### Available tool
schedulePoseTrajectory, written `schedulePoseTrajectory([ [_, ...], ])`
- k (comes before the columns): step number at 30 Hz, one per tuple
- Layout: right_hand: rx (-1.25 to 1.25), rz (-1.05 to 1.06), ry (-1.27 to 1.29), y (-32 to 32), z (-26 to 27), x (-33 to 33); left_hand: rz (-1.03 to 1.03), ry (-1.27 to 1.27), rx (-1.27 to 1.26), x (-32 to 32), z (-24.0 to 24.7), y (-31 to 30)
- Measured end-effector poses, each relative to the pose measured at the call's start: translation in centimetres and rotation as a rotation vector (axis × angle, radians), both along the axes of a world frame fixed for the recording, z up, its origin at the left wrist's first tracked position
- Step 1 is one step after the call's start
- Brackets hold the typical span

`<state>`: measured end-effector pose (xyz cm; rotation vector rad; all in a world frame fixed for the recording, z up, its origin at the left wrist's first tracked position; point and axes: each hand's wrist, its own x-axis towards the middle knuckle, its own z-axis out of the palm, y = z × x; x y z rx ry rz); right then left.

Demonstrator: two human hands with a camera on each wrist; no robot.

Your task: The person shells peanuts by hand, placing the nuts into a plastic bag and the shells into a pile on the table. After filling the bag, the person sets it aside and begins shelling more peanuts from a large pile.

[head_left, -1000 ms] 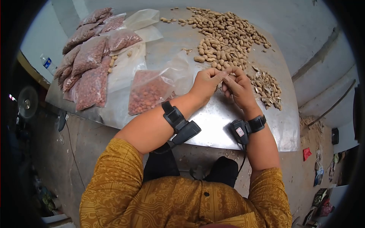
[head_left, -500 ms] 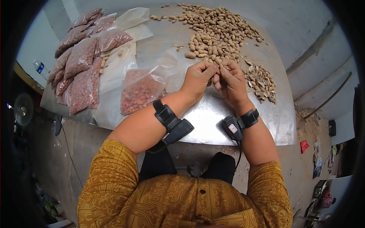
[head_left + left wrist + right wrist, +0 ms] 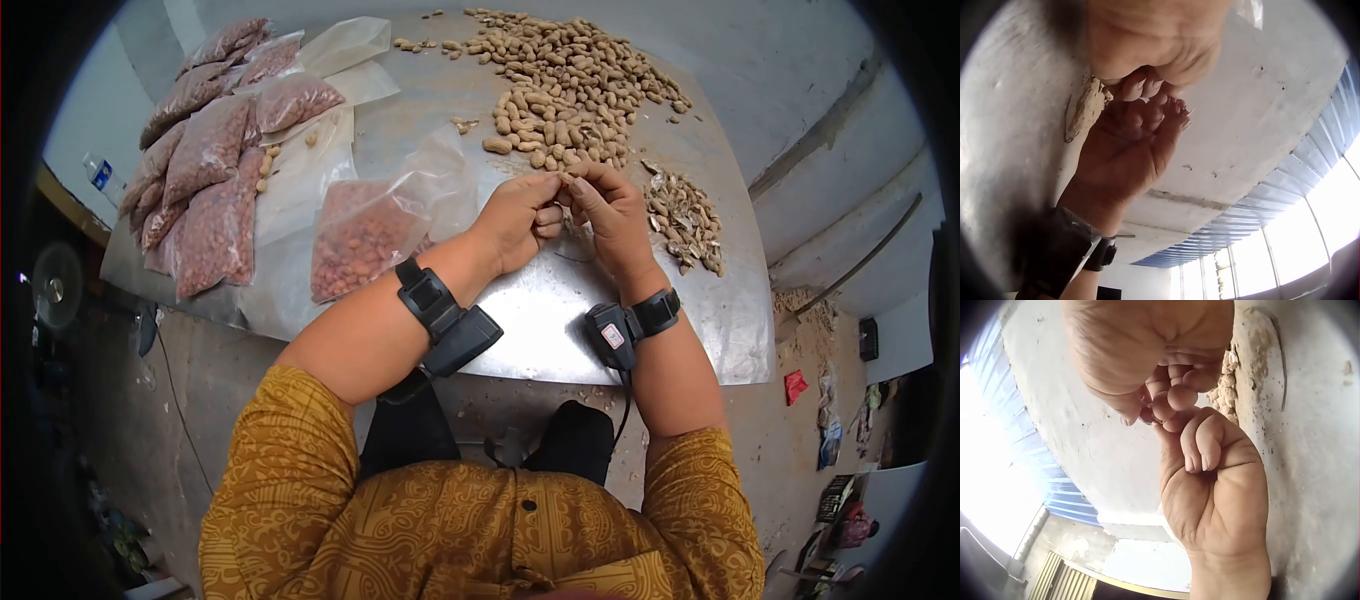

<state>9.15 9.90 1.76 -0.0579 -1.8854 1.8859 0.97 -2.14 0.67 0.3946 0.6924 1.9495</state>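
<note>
Head: L hand [image 3: 515, 220], R hand [image 3: 616, 218] pinch sm. item [image 3: 567, 179].

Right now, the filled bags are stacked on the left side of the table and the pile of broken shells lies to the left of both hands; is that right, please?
Not quite: the head view shows the broken shells to the right of both hands, beside the right hand. The filled bags are stacked on the table's left side.
</note>
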Motion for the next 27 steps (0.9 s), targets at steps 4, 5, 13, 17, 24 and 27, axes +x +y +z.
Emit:
schedulePoseTrajectory([
  [4, 0.201, -0.041, -0.023, -0.5, 0.7, 0.3, -0.037, -0.178, -0.017, -0.8, -0.7, 0.1],
  [5, 0.222, -0.048, -0.037, -0.4, 0.7, 0.3, -0.055, -0.21, -0.013, -0.9, -1.0, 0.2],
  [13, 0.129, -0.057, -0.085, 0.1, 0.5, 0.2, -0.084, -0.136, -0.036, -0.8, -0.5, 0.1],
  [17, 0.203, -0.227, 0.004, 0.7, 0.0, -0.1, -0.079, 0.015, -0.073, -0.3, -0.3, 0.0],
  [24, 0.685, -0.672, -0.25, 3.6, 0.8, 0.6, 0.275, 0.051, -0.044, -1.5, -0.6, -0.3],
  [27, 0.832, -0.591, -0.147, 3.5, -0.1, 0.1, 0.308, 0.012, -0.049, -1.4, -0.6, -0.2],
])
